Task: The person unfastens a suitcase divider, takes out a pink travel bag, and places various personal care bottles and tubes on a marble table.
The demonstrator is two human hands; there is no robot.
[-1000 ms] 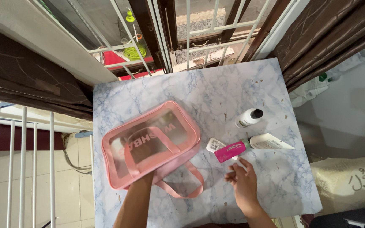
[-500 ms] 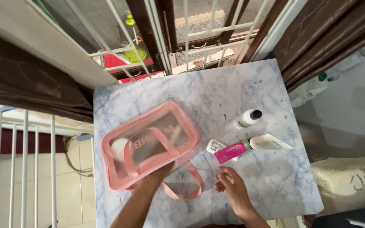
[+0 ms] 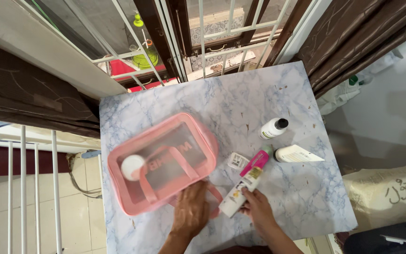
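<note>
Right hand point(image 3: 258, 207) fingers pinch the lower end of a white tube with a pink cap point(image 3: 244, 184), tube tilted toward 1 o'clock, at about 5 o'clock on the marble table point(image 3: 269, 94). Left hand point(image 3: 191, 212) fingers pressed together, flat on the near edge of the pink clear pouch point(image 3: 163, 162) at 7 o'clock, white round lid point(image 3: 133, 167) inside it. Beyond the tube at 2 o'clock: small square packet point(image 3: 237, 161), white bottle with black cap point(image 3: 274, 128), white tube point(image 3: 298, 154) lying flat.
</note>
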